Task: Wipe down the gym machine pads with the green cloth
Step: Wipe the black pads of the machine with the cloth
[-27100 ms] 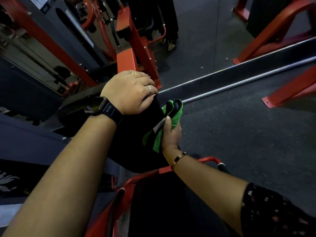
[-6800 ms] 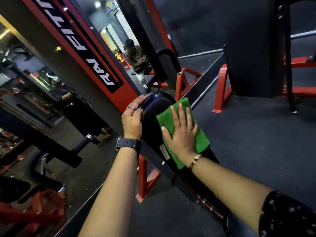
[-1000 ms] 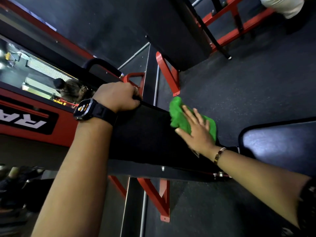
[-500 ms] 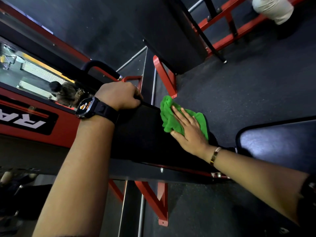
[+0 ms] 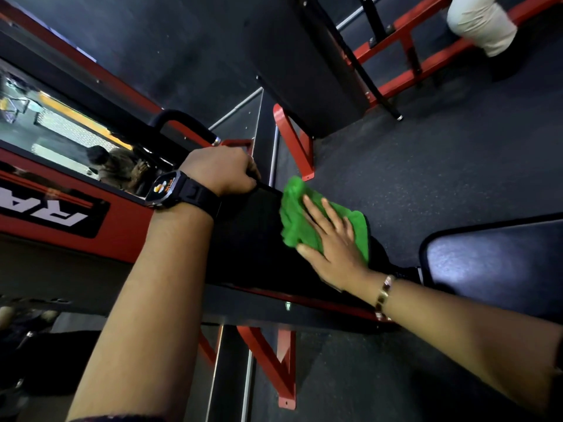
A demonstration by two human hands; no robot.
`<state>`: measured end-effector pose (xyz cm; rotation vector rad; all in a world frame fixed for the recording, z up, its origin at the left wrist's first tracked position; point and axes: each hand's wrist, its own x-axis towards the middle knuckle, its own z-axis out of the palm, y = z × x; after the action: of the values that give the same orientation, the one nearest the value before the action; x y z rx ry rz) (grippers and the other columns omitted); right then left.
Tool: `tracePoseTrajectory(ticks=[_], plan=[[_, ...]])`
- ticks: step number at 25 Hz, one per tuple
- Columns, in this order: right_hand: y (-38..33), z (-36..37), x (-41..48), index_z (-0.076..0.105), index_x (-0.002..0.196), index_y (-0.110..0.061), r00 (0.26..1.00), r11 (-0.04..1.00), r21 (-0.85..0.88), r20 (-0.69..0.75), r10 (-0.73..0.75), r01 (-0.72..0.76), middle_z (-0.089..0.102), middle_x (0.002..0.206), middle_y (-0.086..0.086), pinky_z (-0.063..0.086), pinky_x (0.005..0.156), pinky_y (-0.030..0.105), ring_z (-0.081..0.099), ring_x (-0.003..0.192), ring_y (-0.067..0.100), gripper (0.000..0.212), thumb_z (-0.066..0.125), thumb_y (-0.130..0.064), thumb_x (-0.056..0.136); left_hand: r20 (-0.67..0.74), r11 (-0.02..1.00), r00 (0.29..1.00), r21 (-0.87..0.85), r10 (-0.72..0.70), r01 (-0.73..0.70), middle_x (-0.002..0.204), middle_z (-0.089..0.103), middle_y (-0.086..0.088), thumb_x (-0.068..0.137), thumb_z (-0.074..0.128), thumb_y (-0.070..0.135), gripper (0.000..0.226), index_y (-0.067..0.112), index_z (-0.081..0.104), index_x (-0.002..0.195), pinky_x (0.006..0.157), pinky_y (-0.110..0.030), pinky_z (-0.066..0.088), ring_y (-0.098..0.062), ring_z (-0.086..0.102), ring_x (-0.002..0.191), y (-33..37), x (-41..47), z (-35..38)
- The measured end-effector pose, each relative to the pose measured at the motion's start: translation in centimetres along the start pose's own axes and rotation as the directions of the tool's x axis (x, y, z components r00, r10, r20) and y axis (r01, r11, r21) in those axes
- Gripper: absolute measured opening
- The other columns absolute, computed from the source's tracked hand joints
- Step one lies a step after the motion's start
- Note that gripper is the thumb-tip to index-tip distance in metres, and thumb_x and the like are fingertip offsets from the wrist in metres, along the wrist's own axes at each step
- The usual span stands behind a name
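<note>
A long black machine pad [image 5: 253, 239] runs across the middle of the head view on a red frame. The green cloth [image 5: 292, 217] lies bunched on the pad's upper right part. My right hand [image 5: 332, 242] presses flat on the cloth with straight fingers spread over it. My left hand [image 5: 222, 169], with a black watch on the wrist, grips the pad's far top edge, fingers curled over it.
A second dark pad [image 5: 493, 263] sits at the right. A red machine frame [image 5: 292, 141] and a black upright panel [image 5: 320, 65] stand beyond on the dark rubber floor. A mirror wall with a red banner [image 5: 61, 214] is at left. Another person's leg [image 5: 484, 25] is top right.
My right hand has slid the green cloth a little to the left along the pad over the last second. My left hand keeps its grip on the pad's edge.
</note>
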<state>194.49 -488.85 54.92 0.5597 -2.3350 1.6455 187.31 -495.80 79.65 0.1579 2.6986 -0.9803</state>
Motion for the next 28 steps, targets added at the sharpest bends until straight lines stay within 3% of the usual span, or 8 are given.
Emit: tracePoseTrajectory(ticks=[3,7,11,15,18,21,26,28], plan=[[-4.9,-0.5,2.9,0.001,0.146,-0.043,0.994,0.994,-0.014,0.031,-0.108,0.108,-0.012,0.152,-0.027,0.006,0.109,0.065,-0.006,0.146,0.02,0.073,0.03,-0.064,0.083,-0.003,1.0,1.0,0.009,-0.011,0.011,0.112,0.065,-0.004,0.083,0.053,0.031,0.03,0.034,0.063,0.11,0.083,-0.034,0.046,-0.027,0.059,0.107,0.1,-0.1,-0.3],[-0.2,0.9,-2.9,0.003,0.149,-0.035,0.939,0.928,-0.144,0.045,-0.34,0.343,0.002,0.158,-0.01,0.012,0.107,0.069,0.003,0.145,0.032,0.073,0.03,-0.063,0.087,0.001,1.0,1.0,-0.024,-0.005,0.005,0.114,0.064,0.005,0.084,0.053,0.03,0.03,0.042,0.063,0.109,0.081,-0.03,0.043,-0.022,0.058,0.109,0.1,-0.4,-0.3],[3.4,0.6,-3.9,0.003,0.146,-0.044,0.998,0.997,-0.054,0.042,-0.054,0.056,-0.002,0.156,-0.022,0.015,0.107,0.066,-0.002,0.146,0.017,0.071,0.032,-0.062,0.084,-0.032,0.99,0.996,-0.108,0.087,-0.09,0.114,0.063,0.009,0.089,0.048,0.029,0.028,0.04,0.064,0.109,0.084,-0.031,0.045,-0.018,0.056,0.108,-0.7,-0.8,-0.5],[-0.8,-0.8,1.2,-0.001,0.142,-0.045,0.996,0.997,0.026,0.069,0.065,-0.067,-0.016,0.148,-0.036,0.007,0.111,0.062,-0.009,0.144,0.009,0.07,0.024,-0.067,0.08,-0.267,0.979,0.96,-0.159,0.083,-0.128,0.126,0.06,0.002,0.086,0.037,0.037,0.042,0.031,0.058,0.122,0.096,-0.042,0.046,-0.022,0.052,0.118,-2.8,-3.6,2.2],[-4.2,-0.7,2.8,-0.003,0.145,-0.044,0.994,0.995,0.001,0.049,-0.098,0.098,-0.013,0.151,-0.03,0.005,0.11,0.063,-0.007,0.145,0.016,0.074,0.03,-0.065,0.082,-0.57,0.921,0.8,-0.384,-0.187,-0.058,0.127,0.059,0.003,0.085,0.039,0.031,0.041,0.023,0.063,0.117,0.1,-0.032,0.041,-0.017,0.051,0.118,-1.8,-6.9,4.7],[-2.0,0.1,1.3,0.001,0.147,-0.041,0.96,0.957,-0.08,0.038,-0.278,0.28,-0.005,0.156,-0.021,0.011,0.109,0.065,0.001,0.146,0.023,0.076,0.035,-0.062,0.082,-0.637,0.82,0.661,-0.569,-0.397,-0.057,0.121,0.063,-0.003,0.086,0.044,0.019,0.035,0.013,0.066,0.113,0.1,-0.021,0.035,-0.018,0.055,0.116,-0.8,-8.3,6.1],[-2.2,-1.1,4.6,-0.003,0.143,-0.045,0.999,1.0,0.022,0.047,-0.017,0.016,-0.007,0.15,-0.031,0.017,0.109,0.059,0.005,0.144,0.013,0.073,0.027,-0.065,0.08,-0.642,0.725,0.526,-0.685,-0.558,-0.067,0.116,0.066,-0.002,0.086,0.044,0.017,0.034,0.013,0.067,0.111,0.1,-0.026,0.04,-0.015,0.057,0.114,0.4,-9.0,7.2],[-6.1,-1.5,6.6,-0.011,0.139,-0.048,0.992,0.994,0.035,0.062,-0.107,0.105,-0.013,0.148,-0.034,0.014,0.11,0.056,0.002,0.145,0.014,0.072,0.025,-0.067,0.079,-0.638,0.69,0.459,-0.721,-0.619,-0.071,0.115,0.066,-0.002,0.086,0.044,0.018,0.035,0.012,0.068,0.109,0.098,-0.021,0.039,-0.012,0.056,0.112,1.0,-9.3,7.4]])
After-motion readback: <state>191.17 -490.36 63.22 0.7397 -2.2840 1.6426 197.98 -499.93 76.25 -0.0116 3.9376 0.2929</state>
